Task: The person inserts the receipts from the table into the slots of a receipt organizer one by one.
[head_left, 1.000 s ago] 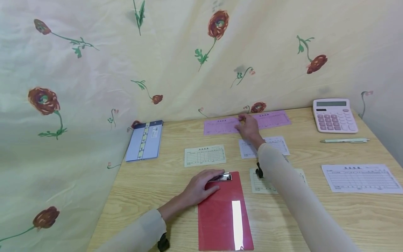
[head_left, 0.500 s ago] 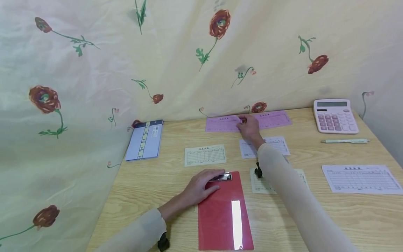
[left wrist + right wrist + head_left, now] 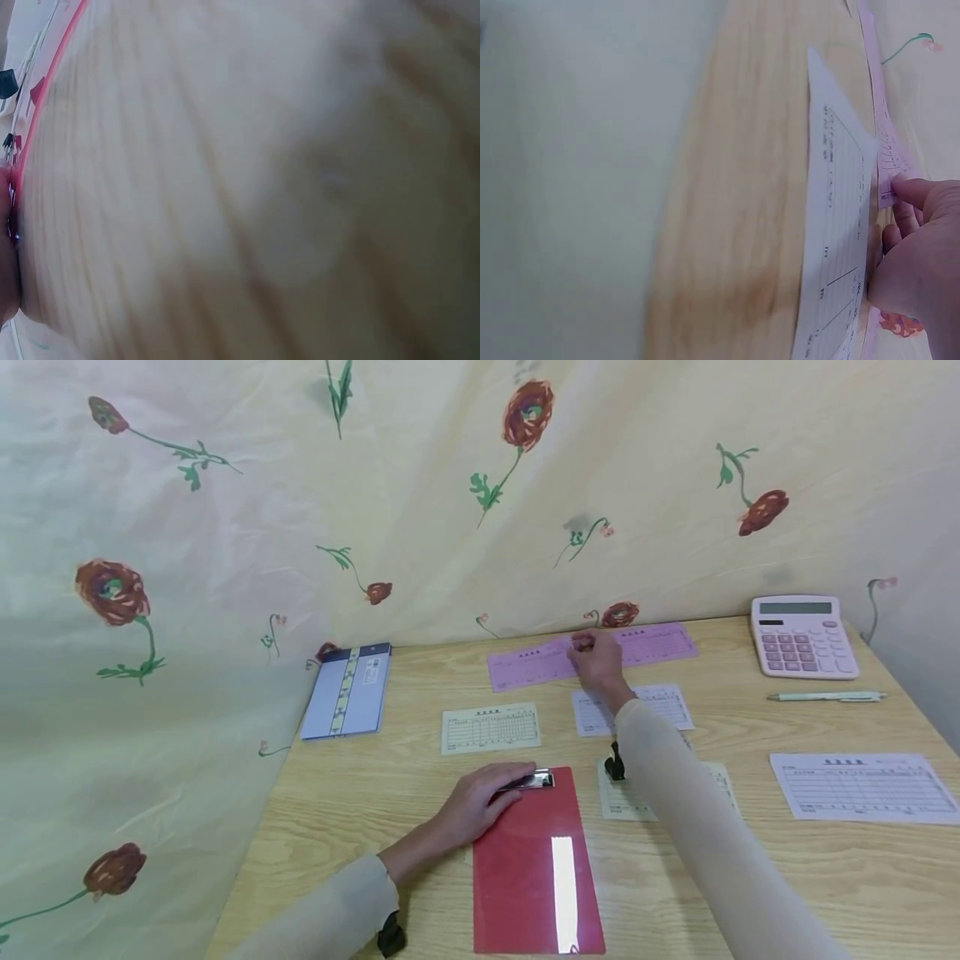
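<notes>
My left hand [image 3: 487,797] rests over the metal clip [image 3: 542,779] at the top of a red clipboard [image 3: 525,877], fingers extended. At the table's far edge, my right hand [image 3: 600,664] pinches the right end of the left purple paper slip [image 3: 525,668]; thumb and finger grip its corner in the right wrist view, where the slip [image 3: 892,161] looks slightly raised. Another purple slip [image 3: 656,643] lies just right of that hand. A white slip [image 3: 660,702] lies under the right wrist. The left wrist view shows mostly blurred wood.
A pale green slip [image 3: 491,731] lies behind the clipboard, another [image 3: 626,797] partly under the right forearm. To the right are a pink calculator [image 3: 804,635], a pen [image 3: 825,697] and a larger white form [image 3: 866,785]. A blue folder [image 3: 347,693] lies left; floral cloth [image 3: 420,510] hangs behind.
The left purple slip in my right hand has tilted and its left end has come nearer to me. The left hand stays on the clip; the view has shifted slightly.
</notes>
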{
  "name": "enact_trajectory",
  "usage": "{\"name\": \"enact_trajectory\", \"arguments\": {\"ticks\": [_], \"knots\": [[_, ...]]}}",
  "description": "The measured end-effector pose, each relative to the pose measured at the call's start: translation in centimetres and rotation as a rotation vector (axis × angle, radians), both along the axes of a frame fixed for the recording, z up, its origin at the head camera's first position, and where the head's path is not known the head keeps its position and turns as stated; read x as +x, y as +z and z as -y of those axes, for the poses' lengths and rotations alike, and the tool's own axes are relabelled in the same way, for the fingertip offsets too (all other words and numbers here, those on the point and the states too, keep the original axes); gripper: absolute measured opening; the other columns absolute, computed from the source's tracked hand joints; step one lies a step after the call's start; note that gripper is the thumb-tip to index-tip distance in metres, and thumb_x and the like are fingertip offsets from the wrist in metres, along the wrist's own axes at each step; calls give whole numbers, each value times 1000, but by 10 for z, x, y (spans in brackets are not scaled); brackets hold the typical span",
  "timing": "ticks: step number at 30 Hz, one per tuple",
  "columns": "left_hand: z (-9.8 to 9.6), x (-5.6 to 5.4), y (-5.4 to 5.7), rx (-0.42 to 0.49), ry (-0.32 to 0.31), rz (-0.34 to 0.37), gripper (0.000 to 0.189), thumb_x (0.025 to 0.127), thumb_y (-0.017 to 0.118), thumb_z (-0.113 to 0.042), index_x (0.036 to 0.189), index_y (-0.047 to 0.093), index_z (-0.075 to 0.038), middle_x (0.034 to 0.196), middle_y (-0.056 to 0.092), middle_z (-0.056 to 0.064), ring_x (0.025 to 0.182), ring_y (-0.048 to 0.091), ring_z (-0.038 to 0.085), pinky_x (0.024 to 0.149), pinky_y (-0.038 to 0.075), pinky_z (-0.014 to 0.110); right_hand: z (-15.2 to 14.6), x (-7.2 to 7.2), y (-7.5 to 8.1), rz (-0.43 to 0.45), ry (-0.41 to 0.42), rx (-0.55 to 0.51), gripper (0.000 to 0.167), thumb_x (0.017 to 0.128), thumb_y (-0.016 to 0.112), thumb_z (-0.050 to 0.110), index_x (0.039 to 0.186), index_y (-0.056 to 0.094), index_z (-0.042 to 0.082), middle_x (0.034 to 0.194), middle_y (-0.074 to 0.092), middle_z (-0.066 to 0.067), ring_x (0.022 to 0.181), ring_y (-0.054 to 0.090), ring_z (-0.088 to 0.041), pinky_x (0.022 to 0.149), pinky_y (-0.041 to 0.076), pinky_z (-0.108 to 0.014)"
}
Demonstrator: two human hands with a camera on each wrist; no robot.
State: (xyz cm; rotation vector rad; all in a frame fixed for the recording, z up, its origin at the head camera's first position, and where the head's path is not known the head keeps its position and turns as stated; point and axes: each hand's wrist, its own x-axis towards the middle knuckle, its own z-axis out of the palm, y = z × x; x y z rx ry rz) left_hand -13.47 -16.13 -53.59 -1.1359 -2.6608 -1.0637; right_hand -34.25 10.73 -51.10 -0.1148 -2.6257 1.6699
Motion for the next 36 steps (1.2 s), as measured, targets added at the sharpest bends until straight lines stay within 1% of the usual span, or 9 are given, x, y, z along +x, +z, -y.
{"name": "enact_trajectory", "arguments": {"ticks": [4, 8, 13, 18, 22, 26, 30, 33, 36], "knots": [[0, -2, -1, 14, 0, -30, 44, 105, 66, -6, 149, 63, -11, 149, 64, 1, 138, 58, 17, 113, 47, 34, -2, -2, 3, 17, -1, -19, 33, 105, 66, 11, 136, 65, -1, 127, 67, -20, 115, 63, -32, 101, 52, -42], [0, -2, -1, 17, 0, -32, 43, 105, 66, -5, 148, 64, -10, 148, 64, 2, 138, 58, 16, 113, 47, 33, -5, -3, 10, 20, -7, -52, 31, 106, 65, 15, 134, 67, 0, 127, 66, -20, 113, 61, -30, 97, 52, -38], [1, -3, 1, 22, 17, 36, 42, 106, 66, -8, 147, 64, -13, 147, 65, -1, 138, 58, 13, 113, 47, 32, -10, -4, 20, -16, -19, -103, 29, 105, 68, 15, 129, 70, -1, 121, 65, -16, 104, 59, -21, 87, 50, -26], [1, -4, 2, 40, 25, 61, 40, 104, 68, -8, 144, 67, -12, 142, 68, 0, 134, 60, 14, 111, 48, 33, -16, 1, 31, 16, 4, -233, 32, 103, 72, 18, 129, 69, -1, 114, 64, -5, 94, 58, -10, 71, 48, -16], [1, -4, 0, 49, 19, 22, 39, 102, 72, -8, 141, 69, -12, 137, 71, -1, 127, 64, 13, 106, 52, 31, -22, 9, 40, 39, 61, -313, 29, 104, 72, 21, 126, 68, 2, 103, 69, 5, 83, 61, -5, 66, 53, -19], [2, -4, -3, 51, 10, -30, 38, 101, 74, -8, 139, 71, -12, 133, 73, -1, 120, 66, 13, 101, 54, 29, -28, 18, 48, 59, 121, -298, 24, 105, 71, 25, 120, 67, 7, 94, 69, 6, 72, 61, -6, 62, 58, -26], [2, -3, -5, 50, 7, -62, 38, 101, 73, -9, 139, 71, -11, 134, 73, -1, 119, 67, 13, 99, 55, 28, -32, 29, 56, 59, 193, -244, 25, 108, 65, 26, 121, 65, 5, 98, 72, -1, 77, 67, -9, 69, 59, -30], [1, -3, -4, 54, 5, -76, 38, 102, 73, -9, 139, 70, -10, 133, 73, 1, 119, 67, 13, 100, 55, 28, -34, 39, 62, 49, 271, -240, 29, 111, 59, 26, 126, 61, 1, 105, 75, -9, 85, 73, -14, 78, 61, -33], [0, -4, -2, 58, 4, -76, 37, 102, 72, -8, 139, 70, -9, 133, 73, 2, 120, 67, 13, 101, 55, 29, -38, 51, 68, 36, 364, -244, 30, 112, 54, 23, 130, 56, -2, 107, 76, -14, 89, 74, -17, 81, 61, -34]]}}
